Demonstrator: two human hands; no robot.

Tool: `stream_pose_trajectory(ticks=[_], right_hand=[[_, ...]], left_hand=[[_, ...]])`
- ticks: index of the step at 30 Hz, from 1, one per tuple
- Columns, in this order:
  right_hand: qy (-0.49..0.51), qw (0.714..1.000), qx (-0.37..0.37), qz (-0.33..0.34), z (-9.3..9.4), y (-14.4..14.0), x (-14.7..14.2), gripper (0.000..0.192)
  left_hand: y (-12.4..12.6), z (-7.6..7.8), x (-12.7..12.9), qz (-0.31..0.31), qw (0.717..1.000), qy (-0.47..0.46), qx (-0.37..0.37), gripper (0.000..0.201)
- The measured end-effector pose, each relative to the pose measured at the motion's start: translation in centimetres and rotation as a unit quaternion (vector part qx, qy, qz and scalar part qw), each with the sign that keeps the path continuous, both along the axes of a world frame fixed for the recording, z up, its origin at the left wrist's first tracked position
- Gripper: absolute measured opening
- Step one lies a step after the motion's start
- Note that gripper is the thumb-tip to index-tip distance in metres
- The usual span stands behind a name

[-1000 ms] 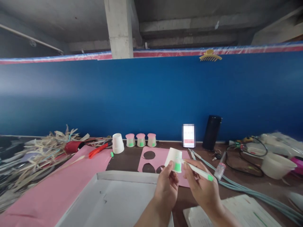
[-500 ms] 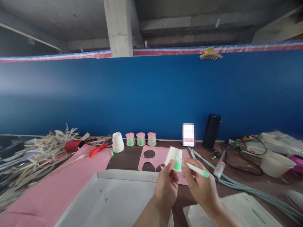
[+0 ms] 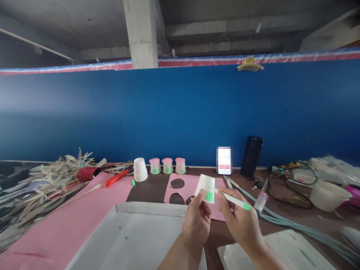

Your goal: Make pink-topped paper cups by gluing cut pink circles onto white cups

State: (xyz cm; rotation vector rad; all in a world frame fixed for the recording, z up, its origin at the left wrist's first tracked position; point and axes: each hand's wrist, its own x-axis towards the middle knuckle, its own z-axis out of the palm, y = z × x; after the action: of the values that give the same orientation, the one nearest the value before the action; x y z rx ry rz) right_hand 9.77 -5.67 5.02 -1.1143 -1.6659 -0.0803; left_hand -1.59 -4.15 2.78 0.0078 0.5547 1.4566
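My left hand [image 3: 197,219] holds a small white paper cup [image 3: 205,187] upside down above the table; a green patch shows on its side. My right hand [image 3: 239,221] grips a white marker with a green end [image 3: 234,201], its tip against the green patch. Behind, by the blue wall, stand a plain white cup [image 3: 140,170] and three small cups with pink tops and green marks [image 3: 167,165]. A pink sheet with round holes cut out [image 3: 185,187] lies under the hands.
A white board [image 3: 135,236] and a large pink sheet [image 3: 56,228] lie at the front left. Dry straw [image 3: 47,180] and a red cutter [image 3: 116,179] sit left. A black flask [image 3: 251,156], cables [image 3: 289,198], a white bowl [image 3: 327,195] and papers [image 3: 287,251] are right.
The cup and both hands shifted slightly left and a little lower; the marker stays against the green patch.
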Motion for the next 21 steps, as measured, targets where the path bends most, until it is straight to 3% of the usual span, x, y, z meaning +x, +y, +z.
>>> stream_pose_trajectory(ticks=[13, 21], right_hand=[[0.006, 1.0, -0.008, 0.005, 0.02, 0.05, 0.11, 0.021], [0.07, 0.997, -0.003, 0.019, -0.53, 0.11, 0.39, 0.021]], left_hand=[[0.0, 0.02, -0.04, -0.004, 1.0, -0.012, 0.012, 0.022], [-0.07, 0.02, 0.05, -0.016, 1.0, 0.018, 0.017, 0.024]])
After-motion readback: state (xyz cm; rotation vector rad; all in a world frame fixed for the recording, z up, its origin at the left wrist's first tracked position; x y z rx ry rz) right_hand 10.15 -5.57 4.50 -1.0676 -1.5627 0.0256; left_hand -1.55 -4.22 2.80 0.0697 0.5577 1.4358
